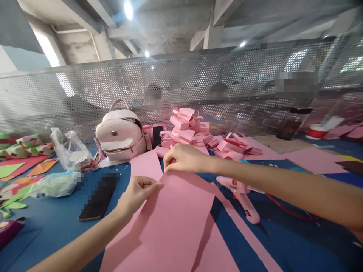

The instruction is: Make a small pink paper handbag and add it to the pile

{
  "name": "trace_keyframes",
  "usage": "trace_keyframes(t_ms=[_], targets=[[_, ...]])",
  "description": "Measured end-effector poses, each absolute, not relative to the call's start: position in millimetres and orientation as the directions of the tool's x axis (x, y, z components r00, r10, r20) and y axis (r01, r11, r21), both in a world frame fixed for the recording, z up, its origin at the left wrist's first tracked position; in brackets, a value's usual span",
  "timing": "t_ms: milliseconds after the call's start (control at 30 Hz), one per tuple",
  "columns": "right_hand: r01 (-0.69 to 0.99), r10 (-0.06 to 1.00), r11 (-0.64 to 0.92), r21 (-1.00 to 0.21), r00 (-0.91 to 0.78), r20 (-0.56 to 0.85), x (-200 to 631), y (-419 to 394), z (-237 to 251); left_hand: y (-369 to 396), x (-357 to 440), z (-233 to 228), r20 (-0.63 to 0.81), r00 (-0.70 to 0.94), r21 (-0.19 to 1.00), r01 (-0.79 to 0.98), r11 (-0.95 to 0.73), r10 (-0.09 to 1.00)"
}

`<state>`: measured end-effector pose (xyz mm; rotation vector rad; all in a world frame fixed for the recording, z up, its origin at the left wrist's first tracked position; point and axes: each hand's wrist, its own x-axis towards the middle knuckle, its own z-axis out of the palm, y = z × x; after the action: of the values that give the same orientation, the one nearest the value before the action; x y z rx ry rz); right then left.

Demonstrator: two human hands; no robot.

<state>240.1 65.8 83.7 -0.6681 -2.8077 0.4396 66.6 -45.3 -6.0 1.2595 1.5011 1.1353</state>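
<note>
A large pink paper sheet lies on the blue table in front of me. My left hand pinches the sheet's left edge near its far end. My right hand grips the sheet's far corner, fingers closed on the paper. Narrow pink strips lie beside the sheet on the right. A pink glue gun rests on the table just right of the sheet, under my right forearm.
A pile of folded pink paper pieces stands behind the sheet. A pink backpack sits at the back left, with a dark phone, plastic bags and coloured paper scraps on the left. A perforated metal screen bounds the far edge.
</note>
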Motion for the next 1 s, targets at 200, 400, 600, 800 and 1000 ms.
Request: trace_keyframes(t_ms=[200,400,600,800,1000], targets=[[0.457,0.549,0.774,-0.439,-0.829,0.104,254,77,89,-65,41,-27,-0.122,-0.134,0.961,0.230,0.150,0.984],[0.466,0.603,0.691,-0.553,-0.793,0.085,260,77,76,-84,12,-31,-0.125,-0.143,0.962,0.225,0.156,0.982],[0.479,0.654,0.608,-0.633,-0.754,0.058,260,76,52,-93,-13,-30,-0.136,-0.217,0.979,0.121,0.165,0.967],[0.514,0.657,0.586,-0.626,-0.754,-0.005,252,56,41,-87,-25,-26,-0.189,-0.100,0.970,0.136,0.202,0.977],[0.515,0.610,0.617,-0.595,-0.791,-0.051,218,19,40,-77,-10,-18,-0.185,-0.009,0.969,0.167,0.184,0.983]])
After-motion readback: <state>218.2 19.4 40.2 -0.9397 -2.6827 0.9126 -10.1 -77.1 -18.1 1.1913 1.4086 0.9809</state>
